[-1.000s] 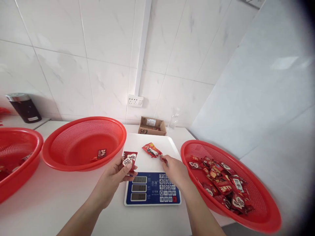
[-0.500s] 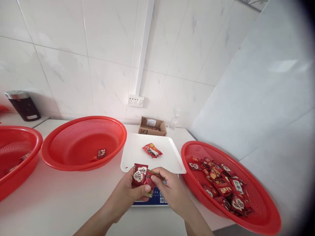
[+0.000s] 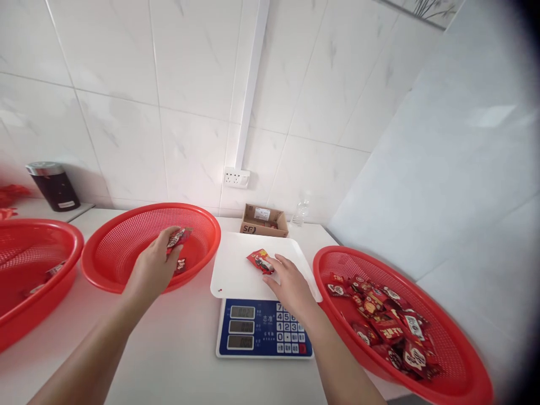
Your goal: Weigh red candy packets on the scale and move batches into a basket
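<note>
Your left hand [image 3: 154, 260] pinches a red snack packet [image 3: 180, 238] over the middle red colander [image 3: 110, 247]. Your right hand [image 3: 291, 288], fingers moderately parted, meets a red-and-yellow packet [image 3: 257, 259] on the scale tray [image 3: 234, 275]; contact unclear. The right-hand colander [image 3: 466, 360] contains piled packets [image 3: 386, 326].

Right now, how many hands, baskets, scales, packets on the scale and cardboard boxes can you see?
Left hand and right hand: 2
Red baskets, one partly cut off: 3
Weighing scale: 1
Packet on the scale: 1
Cardboard box: 1
Total: 8
</note>
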`<state>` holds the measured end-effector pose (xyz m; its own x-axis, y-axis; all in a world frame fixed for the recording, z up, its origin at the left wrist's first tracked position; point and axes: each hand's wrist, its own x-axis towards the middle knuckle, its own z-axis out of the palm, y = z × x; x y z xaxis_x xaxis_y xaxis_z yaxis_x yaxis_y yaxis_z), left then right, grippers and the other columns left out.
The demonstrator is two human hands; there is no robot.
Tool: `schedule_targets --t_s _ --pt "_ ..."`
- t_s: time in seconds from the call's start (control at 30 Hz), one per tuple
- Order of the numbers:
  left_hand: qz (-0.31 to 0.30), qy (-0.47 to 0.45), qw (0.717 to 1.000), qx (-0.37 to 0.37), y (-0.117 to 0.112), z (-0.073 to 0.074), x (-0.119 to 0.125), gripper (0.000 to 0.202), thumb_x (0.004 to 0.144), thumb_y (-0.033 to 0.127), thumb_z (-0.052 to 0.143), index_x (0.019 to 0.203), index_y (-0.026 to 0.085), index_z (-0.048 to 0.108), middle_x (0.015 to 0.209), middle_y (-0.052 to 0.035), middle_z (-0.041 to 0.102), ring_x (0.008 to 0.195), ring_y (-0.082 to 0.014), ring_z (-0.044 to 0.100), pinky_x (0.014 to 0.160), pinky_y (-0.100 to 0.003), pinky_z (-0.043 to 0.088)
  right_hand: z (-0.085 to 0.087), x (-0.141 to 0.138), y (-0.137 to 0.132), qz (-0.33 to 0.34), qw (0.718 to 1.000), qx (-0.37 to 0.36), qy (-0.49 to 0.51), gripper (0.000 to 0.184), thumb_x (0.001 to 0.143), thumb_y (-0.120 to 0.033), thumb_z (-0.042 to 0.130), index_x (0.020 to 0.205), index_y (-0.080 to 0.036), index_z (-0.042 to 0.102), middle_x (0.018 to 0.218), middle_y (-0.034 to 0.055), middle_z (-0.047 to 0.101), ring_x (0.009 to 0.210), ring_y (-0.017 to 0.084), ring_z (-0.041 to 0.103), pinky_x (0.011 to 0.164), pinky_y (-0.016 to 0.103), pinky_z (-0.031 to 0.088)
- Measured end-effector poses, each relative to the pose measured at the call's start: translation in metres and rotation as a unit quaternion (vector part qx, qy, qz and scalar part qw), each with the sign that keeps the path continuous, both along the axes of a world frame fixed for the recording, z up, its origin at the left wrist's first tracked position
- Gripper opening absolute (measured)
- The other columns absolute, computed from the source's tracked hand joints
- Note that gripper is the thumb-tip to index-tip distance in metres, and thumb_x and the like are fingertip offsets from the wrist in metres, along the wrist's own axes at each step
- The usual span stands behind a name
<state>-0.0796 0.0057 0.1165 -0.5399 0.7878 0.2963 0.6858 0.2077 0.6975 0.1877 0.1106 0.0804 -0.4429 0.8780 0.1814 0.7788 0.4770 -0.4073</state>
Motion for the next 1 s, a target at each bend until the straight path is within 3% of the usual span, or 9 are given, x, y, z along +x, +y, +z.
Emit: schedule_targets --t_s 0.1,0.2,0.37,0.47,0.57,0.67,0.77,0.9,1.0 --pt "-0.052 0.045 0.997 -0.031 0.007 -0.018 -0.003 0.057 0.086 0.043 0.044 0.139 0.025 0.033 0.145 -0.0144 0.037 0.133 -0.0379 0.033 0.093 -0.053 0.043 0.000 -0.005 0.006 0.009 0.999 -0.017 -0.028 0.047 0.083 -0.021 0.054 0.129 -0.020 0.052 0.140 0.0116 0.046 0.128 0.026 0.042 0.104 0.039 0.033" --pt "-0.087 0.053 0.995 -0.023 0.011 -0.035 0.015 0.059 0.087 0.043 0.043 0.141 0.025 0.030 0.154 -0.0102 0.020 0.142 -0.0328 0.008 0.102 -0.058 0.032 -0.003 -0.007 0.010 0.026 1.000 -0.015 -0.003 0.038 0.083 -0.016 0.051 0.120 -0.020 0.058 0.126 0.0088 0.057 0.115 0.022 0.053 0.097 0.034 0.039" --pt "-0.238 -0.001 0.971 0.008 0.008 -0.042 0.063 0.050 0.087 0.042 0.047 0.134 0.026 0.043 0.151 -0.0081 0.029 0.141 -0.0285 0.018 0.111 -0.050 0.024 0.002 0.003 0.003 0.054 0.983 -0.079 0.158 0.028 0.087 -0.024 0.046 0.109 -0.019 0.062 0.113 0.0072 0.065 0.105 0.020 0.058 0.092 0.033 0.041" --pt "-0.306 -0.091 0.948 0.020 0.006 -0.038 0.087 0.057 0.085 0.044 0.051 0.138 0.029 0.036 0.151 -0.0056 0.029 0.139 -0.0264 0.023 0.110 -0.045 0.027 0.011 0.012 -0.013 0.112 0.925 -0.208 0.299 0.032 0.090 -0.038 0.044 0.110 -0.020 0.061 0.103 0.0051 0.067 0.089 0.017 0.061 0.078 0.030 0.047" --pt "-0.330 -0.222 0.916 0.040 0.005 -0.030 0.104 0.056 0.086 0.045 0.051 0.137 0.026 0.036 0.140 -0.0080 0.046 0.127 -0.0243 0.043 0.105 -0.038 0.035 0.019 0.019 -0.030 0.133 0.874 -0.293 0.364 0.037 0.090 -0.044 0.045 0.112 -0.020 0.062 0.094 0.0043 0.068 0.077 0.015 0.060 0.067 0.027 0.048" --pt "-0.340 -0.348 0.873 0.036 0.005 -0.021 0.114 0.043 0.087 0.046 0.049 0.124 0.023 0.048 0.114 -0.0061 0.063 0.102 -0.0210 0.059 0.089 -0.033 0.046 0.024 0.022 -0.043 0.113 0.883 -0.276 0.363 0.035 0.089 -0.045 0.048 0.111 -0.022 0.063 0.095 0.0040 0.068 0.083 0.016 0.061 0.069 0.027 0.049" --pt "-0.330 -0.385 0.861 0.043 0.003 -0.016 0.119 0.032 0.086 0.044 0.052 0.109 0.022 0.053 0.098 -0.0029 0.064 0.091 -0.0182 0.059 0.081 -0.029 0.047 0.027 0.023 -0.049 0.085 0.901 -0.211 0.368 0.030 0.087 -0.043 0.053 0.104 -0.022 0.064 0.096 0.0041 0.067 0.088 0.017 0.062 0.075 0.029 0.050" --pt "-0.334 -0.410 0.847 0.058 -0.001 -0.012 0.120 0.029 0.084 0.044 0.054 0.100 0.020 0.055 0.096 -0.0034 0.065 0.089 -0.0177 0.059 0.080 -0.029 0.047 0.028 0.023 -0.052 0.060 0.903 -0.162 0.393 0.024 0.082 -0.043 0.058 0.087 -0.020 0.064 0.085 0.0039 0.067 0.080 0.017 0.062 0.074 0.029 0.050" --pt "-0.318 -0.441 0.837 0.062 -0.004 -0.010 0.121 0.031 0.084 0.046 0.054 0.098 0.020 0.057 0.095 -0.0038 0.066 0.086 -0.0179 0.061 0.076 -0.028 0.048 0.023 0.020 -0.052 0.038 0.879 -0.151 0.452 0.023 0.080 -0.043 0.061 0.079 -0.020 0.060 0.078 0.0022 0.065 0.075 0.016 0.060 0.070 0.028 0.049"
